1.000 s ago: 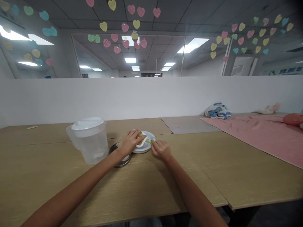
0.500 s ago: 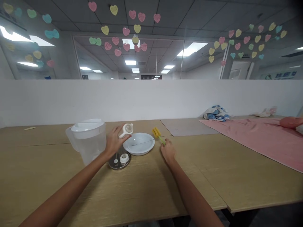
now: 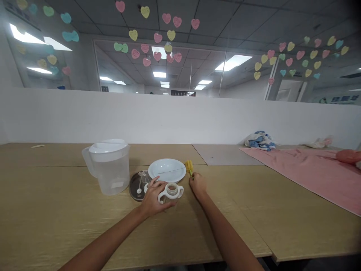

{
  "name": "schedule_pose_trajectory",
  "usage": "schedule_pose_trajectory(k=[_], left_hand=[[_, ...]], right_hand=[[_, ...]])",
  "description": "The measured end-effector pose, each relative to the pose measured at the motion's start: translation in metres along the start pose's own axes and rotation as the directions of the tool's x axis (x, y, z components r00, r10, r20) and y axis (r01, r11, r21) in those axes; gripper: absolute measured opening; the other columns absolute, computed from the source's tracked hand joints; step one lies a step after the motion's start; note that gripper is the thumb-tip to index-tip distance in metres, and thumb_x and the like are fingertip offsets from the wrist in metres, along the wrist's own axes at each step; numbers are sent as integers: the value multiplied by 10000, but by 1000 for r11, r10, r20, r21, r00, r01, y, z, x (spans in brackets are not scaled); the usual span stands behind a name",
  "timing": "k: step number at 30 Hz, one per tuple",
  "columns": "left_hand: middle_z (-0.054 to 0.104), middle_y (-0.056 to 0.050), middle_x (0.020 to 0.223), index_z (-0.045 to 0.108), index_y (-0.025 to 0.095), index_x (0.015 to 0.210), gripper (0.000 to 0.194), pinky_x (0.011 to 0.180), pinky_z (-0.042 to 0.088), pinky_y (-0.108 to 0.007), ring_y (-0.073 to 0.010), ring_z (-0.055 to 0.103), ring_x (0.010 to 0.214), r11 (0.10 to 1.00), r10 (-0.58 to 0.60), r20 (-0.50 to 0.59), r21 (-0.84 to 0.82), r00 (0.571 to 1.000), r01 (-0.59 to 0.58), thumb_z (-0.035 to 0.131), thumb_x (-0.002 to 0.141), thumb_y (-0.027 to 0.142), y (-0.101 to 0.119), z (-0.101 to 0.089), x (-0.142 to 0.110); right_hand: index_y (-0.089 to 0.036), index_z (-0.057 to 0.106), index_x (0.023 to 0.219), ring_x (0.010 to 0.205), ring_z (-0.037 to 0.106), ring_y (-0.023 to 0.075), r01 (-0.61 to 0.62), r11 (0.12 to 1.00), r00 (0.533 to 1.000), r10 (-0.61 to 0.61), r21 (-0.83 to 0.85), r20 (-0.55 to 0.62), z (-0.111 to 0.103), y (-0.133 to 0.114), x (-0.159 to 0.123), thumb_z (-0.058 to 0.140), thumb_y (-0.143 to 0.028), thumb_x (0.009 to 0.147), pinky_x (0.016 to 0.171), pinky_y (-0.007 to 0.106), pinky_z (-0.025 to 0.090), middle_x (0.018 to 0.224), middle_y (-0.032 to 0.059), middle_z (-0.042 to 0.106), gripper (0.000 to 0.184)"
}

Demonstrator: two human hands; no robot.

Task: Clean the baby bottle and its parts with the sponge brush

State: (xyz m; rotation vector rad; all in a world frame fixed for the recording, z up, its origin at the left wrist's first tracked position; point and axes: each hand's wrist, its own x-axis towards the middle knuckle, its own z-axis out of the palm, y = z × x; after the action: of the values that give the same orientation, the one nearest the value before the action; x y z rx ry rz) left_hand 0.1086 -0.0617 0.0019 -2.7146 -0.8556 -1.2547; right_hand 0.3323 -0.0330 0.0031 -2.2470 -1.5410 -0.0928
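My left hand [image 3: 155, 196] is closed around a baby bottle [image 3: 172, 190] with a white two-handled collar, its open mouth turned up toward me. My right hand [image 3: 197, 184] grips the green handle of a bottle brush [image 3: 189, 167] with a yellow sponge head, which points away from me. Behind the bottle sits a white shallow bowl [image 3: 166, 168] with a thin dark line across it. To its left, a round metal tray [image 3: 133, 192] carries a small clear piece [image 3: 145, 177] and a thin straw with a white weighted end [image 3: 139, 191]. My left hand partly hides a white ring there.
A lidded clear plastic pitcher [image 3: 113, 171] stands left of the tray. A pink cloth [image 3: 304, 169] covers the right of the table, with a bundled blue and white cloth [image 3: 259, 141] behind it. A white wall [image 3: 175, 120] rises along the back.
My left hand has brought the bottle from above the tray rightward and toward me, now in front of the bowl. My right hand still holds the brush, its head now more upright. The view has shifted slightly.
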Motion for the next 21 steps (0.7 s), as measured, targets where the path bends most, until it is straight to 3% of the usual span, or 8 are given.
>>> schedule_pose_trajectory(k=[6,9,12,14,17,21], left_hand=[[615,-99,1141,475,186,1229,689,1065,256,-464,-258,523,1101,997,-70,5,-20,998,70,619,667,558,-10,-2,-4],[604,-99,1144,503,172,1180,505,1003,334,-410,-238,511,1102,992,-125,-122,-22,985,123,485,796,500,-24,-15,-7],[651,-78,977,601,172,974,319,868,416,-343,-207,561,953,927,-340,-223,82,914,365,369,884,372,-48,-31,-10],[655,-77,927,616,162,934,295,823,423,-325,-203,567,896,855,-437,-155,236,886,463,355,889,292,-63,-39,-11],[653,-86,932,636,157,925,288,829,406,-319,-211,555,928,776,-498,31,461,867,430,358,874,217,-74,-40,-12],[659,-122,916,679,143,837,283,799,412,-334,-240,561,928,752,-537,113,513,836,413,417,851,251,-76,-32,-12]], right_hand=[[-164,645,905,860,622,193,57,998,998,-57,4,-12,3,-1,-1,457,-260,848,670,245,382,916,95,680,219],[-160,651,902,886,611,185,79,996,996,-78,29,-44,1,-2,-3,417,-271,877,686,235,372,938,95,676,260],[-167,633,958,883,608,168,46,995,993,-36,91,-113,-4,-6,-2,332,-278,918,663,221,362,964,84,668,324],[-180,610,1013,866,611,160,20,985,993,0,174,-117,-8,-11,2,303,-303,931,641,214,357,958,71,668,342],[-198,564,1100,862,613,147,38,965,998,-22,261,-65,-13,-21,15,315,-356,928,642,202,364,952,48,671,342],[-188,596,1038,883,608,149,54,970,998,-56,238,3,-15,-35,39,473,-311,851,657,199,383,976,48,669,256]])
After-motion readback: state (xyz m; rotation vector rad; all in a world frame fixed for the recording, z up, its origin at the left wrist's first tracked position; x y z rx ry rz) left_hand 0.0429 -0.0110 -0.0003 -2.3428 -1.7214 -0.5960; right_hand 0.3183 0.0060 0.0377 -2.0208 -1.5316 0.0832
